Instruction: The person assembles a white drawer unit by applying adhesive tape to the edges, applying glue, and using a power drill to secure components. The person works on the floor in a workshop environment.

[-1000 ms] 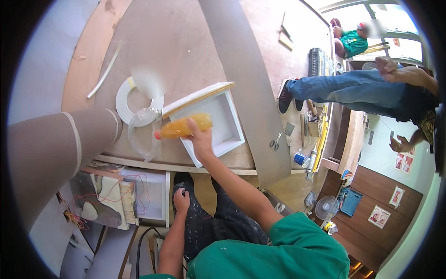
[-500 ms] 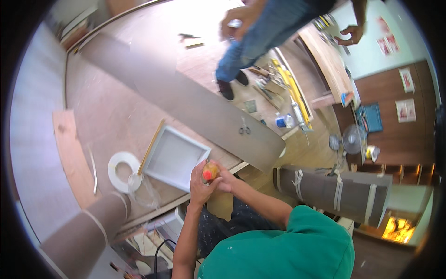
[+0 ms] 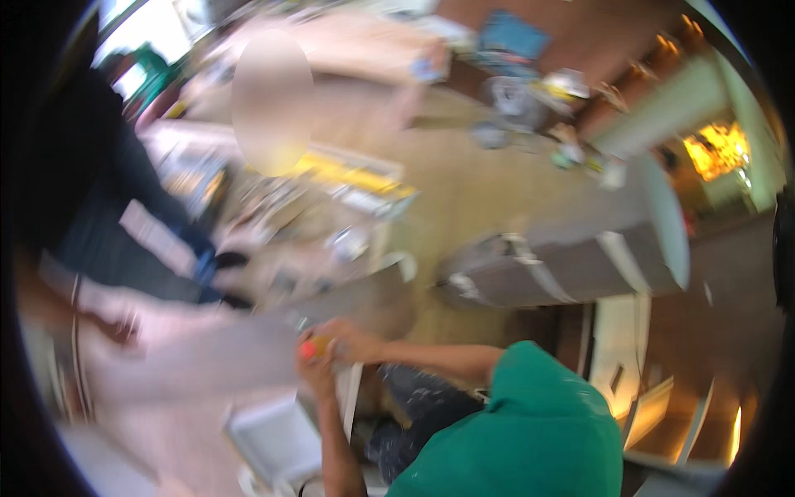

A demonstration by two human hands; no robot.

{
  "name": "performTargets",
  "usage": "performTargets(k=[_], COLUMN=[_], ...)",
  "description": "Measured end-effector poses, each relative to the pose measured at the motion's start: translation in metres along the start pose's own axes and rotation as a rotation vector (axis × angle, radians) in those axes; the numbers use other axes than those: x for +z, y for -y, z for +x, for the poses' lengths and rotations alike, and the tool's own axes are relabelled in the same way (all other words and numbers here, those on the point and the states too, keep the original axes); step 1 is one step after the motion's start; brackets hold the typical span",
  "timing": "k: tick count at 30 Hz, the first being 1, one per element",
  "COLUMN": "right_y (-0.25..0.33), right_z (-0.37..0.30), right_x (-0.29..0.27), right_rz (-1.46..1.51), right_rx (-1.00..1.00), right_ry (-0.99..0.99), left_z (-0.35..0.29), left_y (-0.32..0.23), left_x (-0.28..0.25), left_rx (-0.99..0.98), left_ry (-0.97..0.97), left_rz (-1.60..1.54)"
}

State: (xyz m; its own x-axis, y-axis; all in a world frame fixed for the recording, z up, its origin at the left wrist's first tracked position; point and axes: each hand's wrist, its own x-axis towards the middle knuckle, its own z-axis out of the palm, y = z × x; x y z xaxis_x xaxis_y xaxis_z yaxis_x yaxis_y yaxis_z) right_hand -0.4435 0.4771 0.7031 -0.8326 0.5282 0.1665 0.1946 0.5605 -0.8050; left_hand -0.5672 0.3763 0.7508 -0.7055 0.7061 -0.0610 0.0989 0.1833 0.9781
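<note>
The whole view is smeared by motion. My left hand (image 3: 315, 371) and my right hand (image 3: 354, 341) are together in front of me, both closed around a small yellowish container with a red-orange cap (image 3: 311, 349); its body is mostly hidden by my fingers. A long grey-brown sheet (image 3: 224, 360) lies on the worktable just beyond my hands. To the left of my left forearm sits a shallow white box (image 3: 277, 439), like an open drawer.
At the left stands another person in dark clothes (image 3: 99, 257), one hand (image 3: 120, 330) over the table. Tools and a yellow level (image 3: 356, 176) lie farther off. A strapped grey roll (image 3: 571, 257) stands to the right, with a fan (image 3: 509, 99) beyond it.
My view has swung to the right, so the table and white box now sit lower left. Both hands still hold the container. The other person now appears at the left.
</note>
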Motion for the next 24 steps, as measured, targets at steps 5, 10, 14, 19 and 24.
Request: performTargets(k=[5,10,14,19,24], right_y=[0.007,-0.021,-0.062,-0.125,-0.147], right_z=[0.028,0.007,0.029,0.045,0.098], right_x=[-0.085,-0.114,-0.129,-0.073,-0.024], right_rz=[0.118,0.306,0.374,0.325,0.493], right_rx=[0.209,0.405,0.547,0.561,0.533], right_ry=[-0.262,-0.476,-0.543,-0.536,-0.509], left_z=[0.048,0.049,0.034,-0.063,-0.182], left_y=[-0.049,-0.091,-0.029,0.012,0.078], left_x=[0.076,0.124,0.109,0.076,0.082], left_rx=[0.108,0.241,-0.147,-0.513,-0.914], left_ry=[0.228,0.483,0.422,0.709,0.873], left_rz=[0.019,0.173,0.206,0.386,0.370])
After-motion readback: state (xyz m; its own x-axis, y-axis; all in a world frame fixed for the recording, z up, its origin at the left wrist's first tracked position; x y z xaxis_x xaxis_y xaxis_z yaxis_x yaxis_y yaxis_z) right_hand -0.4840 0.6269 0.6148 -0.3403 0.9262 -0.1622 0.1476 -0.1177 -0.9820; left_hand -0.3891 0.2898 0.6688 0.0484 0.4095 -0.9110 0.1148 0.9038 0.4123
